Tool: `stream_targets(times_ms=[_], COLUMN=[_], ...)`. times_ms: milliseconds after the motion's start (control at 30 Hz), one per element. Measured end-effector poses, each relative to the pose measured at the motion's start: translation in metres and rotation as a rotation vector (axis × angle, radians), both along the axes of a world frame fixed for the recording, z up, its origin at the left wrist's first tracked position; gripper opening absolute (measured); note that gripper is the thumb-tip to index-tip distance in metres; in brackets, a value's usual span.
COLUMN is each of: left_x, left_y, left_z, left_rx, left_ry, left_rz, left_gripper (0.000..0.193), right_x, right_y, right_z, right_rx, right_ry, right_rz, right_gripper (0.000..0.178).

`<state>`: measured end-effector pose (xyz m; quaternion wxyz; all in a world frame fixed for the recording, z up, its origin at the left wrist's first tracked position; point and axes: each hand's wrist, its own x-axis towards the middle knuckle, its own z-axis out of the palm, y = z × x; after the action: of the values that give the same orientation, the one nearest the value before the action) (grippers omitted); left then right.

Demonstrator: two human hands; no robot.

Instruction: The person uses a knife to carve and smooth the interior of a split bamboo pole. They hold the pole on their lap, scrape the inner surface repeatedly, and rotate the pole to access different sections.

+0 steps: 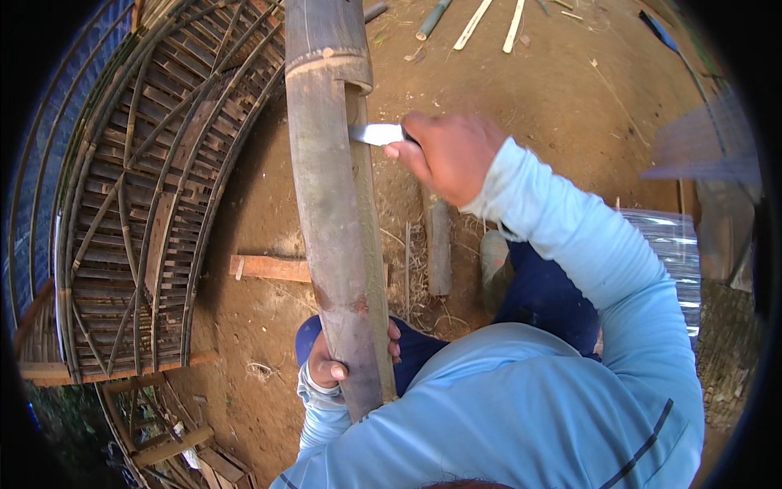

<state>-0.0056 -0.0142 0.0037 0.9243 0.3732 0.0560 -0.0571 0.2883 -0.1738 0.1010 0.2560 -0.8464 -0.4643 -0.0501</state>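
Observation:
A thick bamboo pole (pixel 330 187) runs lengthwise before me, from the top edge down to my lap. Along its right side a long strip is cut away, leaving an opening that ends in a notch just below the node ring. Near its lower end my left hand (pixel 330 363) wraps round the pole, thumb on the near face and fingertips showing at the right. My right hand (pixel 456 151) is closed on the handle of a knife (pixel 379 134), most of the handle hidden in the fist. The blade's tip meets the cut edge of the bamboo below the notch.
A slatted bamboo frame (pixel 163 187) stands at the left. On the dirt floor lie a wooden board (pixel 273 268), a short bamboo piece (pixel 438 244) and pale split strips (pixel 472 24). A clear plastic sheet (pixel 668 244) is at the right, a wooden frame (pixel 171 447) at lower left.

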Motion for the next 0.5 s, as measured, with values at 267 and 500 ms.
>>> stream_targets(times_ms=[267, 500], left_x=[0.000, 0.003], left_y=[-0.001, 0.001], left_z=[0.002, 0.003], left_rx=[0.002, 0.062], left_ry=[-0.007, -0.033], left_rz=[0.022, -0.023], left_gripper=[0.110, 0.113], right_x=[-0.051, -0.045], right_y=[-0.023, -0.023], right_z=[-0.008, -0.007], right_rx=[-0.099, -0.143], right_ry=[0.086, 0.049], right_rz=[0.126, 0.157], right_gripper=[0.048, 0.050])
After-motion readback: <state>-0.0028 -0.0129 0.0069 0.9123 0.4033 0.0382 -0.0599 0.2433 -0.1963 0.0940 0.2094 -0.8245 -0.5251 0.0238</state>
